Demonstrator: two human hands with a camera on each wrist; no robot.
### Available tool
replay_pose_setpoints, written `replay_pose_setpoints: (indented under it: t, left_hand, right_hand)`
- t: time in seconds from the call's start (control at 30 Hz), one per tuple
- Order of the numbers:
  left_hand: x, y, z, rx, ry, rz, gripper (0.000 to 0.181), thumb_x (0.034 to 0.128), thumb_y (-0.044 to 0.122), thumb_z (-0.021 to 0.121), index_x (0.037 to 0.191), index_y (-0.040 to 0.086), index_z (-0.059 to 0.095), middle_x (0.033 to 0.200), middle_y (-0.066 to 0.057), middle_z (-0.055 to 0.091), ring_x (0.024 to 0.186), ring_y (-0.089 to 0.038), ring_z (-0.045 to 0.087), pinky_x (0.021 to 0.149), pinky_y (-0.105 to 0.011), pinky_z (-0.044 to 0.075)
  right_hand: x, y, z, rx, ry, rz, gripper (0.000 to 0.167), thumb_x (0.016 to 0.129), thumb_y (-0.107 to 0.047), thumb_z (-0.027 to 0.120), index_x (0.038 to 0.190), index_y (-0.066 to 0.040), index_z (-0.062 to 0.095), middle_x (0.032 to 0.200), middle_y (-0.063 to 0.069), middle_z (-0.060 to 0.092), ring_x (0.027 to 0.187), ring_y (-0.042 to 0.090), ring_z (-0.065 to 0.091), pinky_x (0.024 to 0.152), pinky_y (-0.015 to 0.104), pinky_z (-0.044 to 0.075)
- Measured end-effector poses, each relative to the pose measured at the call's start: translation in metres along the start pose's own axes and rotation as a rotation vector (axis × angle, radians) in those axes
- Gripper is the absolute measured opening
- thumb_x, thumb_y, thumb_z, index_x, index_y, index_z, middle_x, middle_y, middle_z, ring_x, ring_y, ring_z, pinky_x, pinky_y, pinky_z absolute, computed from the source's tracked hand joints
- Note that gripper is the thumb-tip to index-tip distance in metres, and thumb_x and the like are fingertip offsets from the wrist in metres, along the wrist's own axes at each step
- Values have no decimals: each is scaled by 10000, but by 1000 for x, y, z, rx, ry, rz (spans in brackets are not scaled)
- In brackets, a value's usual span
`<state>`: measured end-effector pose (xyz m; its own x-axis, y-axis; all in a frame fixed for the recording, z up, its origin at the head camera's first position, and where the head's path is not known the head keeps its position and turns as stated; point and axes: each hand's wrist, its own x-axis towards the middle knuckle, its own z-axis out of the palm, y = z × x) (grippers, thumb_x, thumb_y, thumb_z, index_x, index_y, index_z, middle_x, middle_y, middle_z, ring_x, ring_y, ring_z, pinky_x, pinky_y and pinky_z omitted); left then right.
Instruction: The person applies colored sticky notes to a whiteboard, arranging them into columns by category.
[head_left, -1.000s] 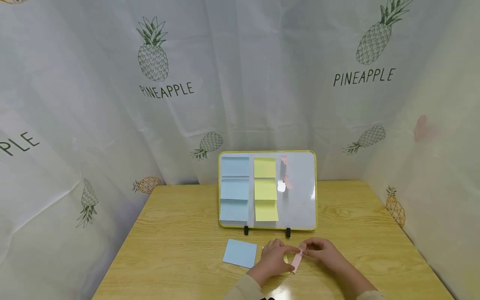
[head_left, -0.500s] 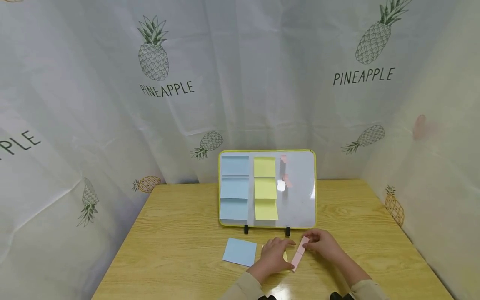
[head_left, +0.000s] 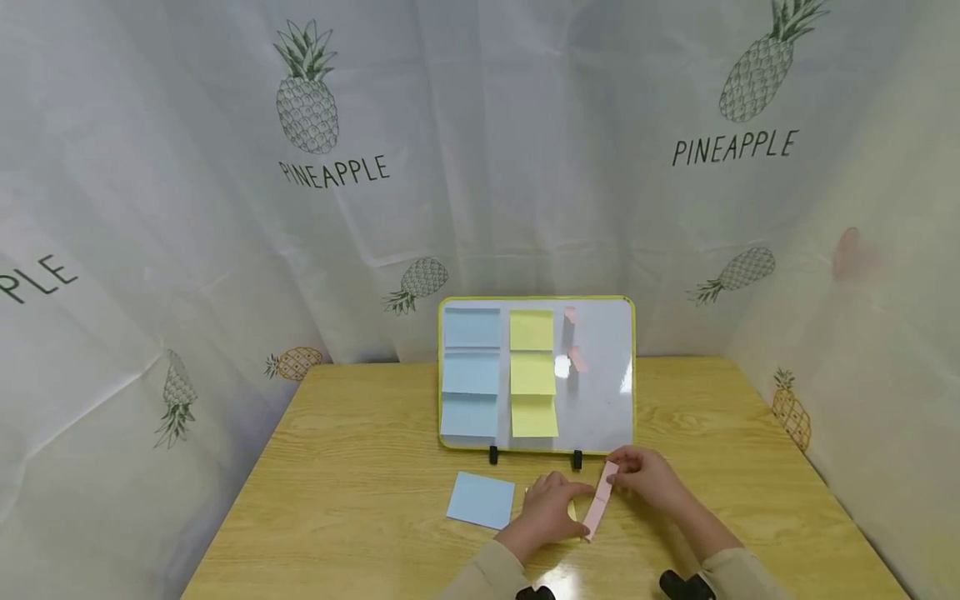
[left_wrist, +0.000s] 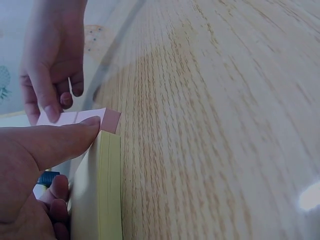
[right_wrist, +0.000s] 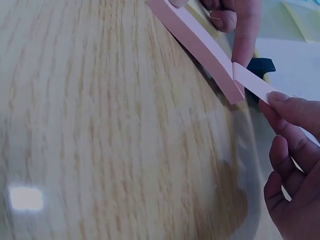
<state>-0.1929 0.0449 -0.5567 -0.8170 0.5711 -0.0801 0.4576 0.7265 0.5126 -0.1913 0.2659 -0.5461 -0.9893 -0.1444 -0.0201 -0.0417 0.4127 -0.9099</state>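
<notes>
A narrow pink sticky note pad [head_left: 592, 527] lies slanted on the table between the hands. My left hand [head_left: 549, 507] holds it, thumb on the near end and index finger by the far end. My right hand [head_left: 651, 479] pinches the free end of a pink sticky note [right_wrist: 254, 86] between thumb and index finger. In the right wrist view this note stretches away from the far end of the pad [right_wrist: 200, 50]. Beneath my left hand lies a yellow sticky note pad [left_wrist: 110, 185], mostly hidden in the head view.
A whiteboard [head_left: 606, 408] stands on black feet behind the hands. It carries blue notes [head_left: 470, 372], yellow notes [head_left: 532, 372] and two small pink notes [head_left: 577, 359]. A blue sticky note pad [head_left: 481, 500] lies left of my left hand. A pineapple-print curtain [head_left: 525, 167] surrounds the table.
My right hand has moved slightly up and away from the pad, drawing the pink note out into a straight strip. The left hand has stayed nearly in place.
</notes>
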Motion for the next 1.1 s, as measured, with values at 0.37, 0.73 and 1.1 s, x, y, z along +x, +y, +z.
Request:
replay_pose_setpoints:
  t: [0.37, 0.73, 1.1]
  left_hand:
    - [2, -4, 2, 8, 14, 6, 614, 736, 353, 864, 1283, 452, 602, 867, 144, 375, 770, -57, 319, 679, -264, 282]
    - [3, 0, 0, -17, 4, 0, 615, 739, 348, 863, 1281, 465, 597, 878, 145, 383, 782, -55, 320, 703, -272, 287]
    - [2, 0, 2, 2, 6, 8, 622, 741, 343, 862, 1286, 476, 592, 866, 151, 370, 782, -44, 311, 703, -259, 292]
  right_hand:
    - [6, -7, -6, -23, 19, 28, 310, 869, -52, 725, 1116, 102, 618, 775, 103, 640, 663, 257, 600, 594, 340, 498]
    - [8, -11, -15, -42, 47, 29, 304, 853, -53, 745, 1096, 93, 636, 782, 95, 640, 694, 267, 601, 629, 327, 497]
    - [10, -5, -19, -69, 83, 77, 260, 843, -77, 764, 1046, 48, 657, 785, 52, 621, 704, 186, 572, 625, 293, 490]
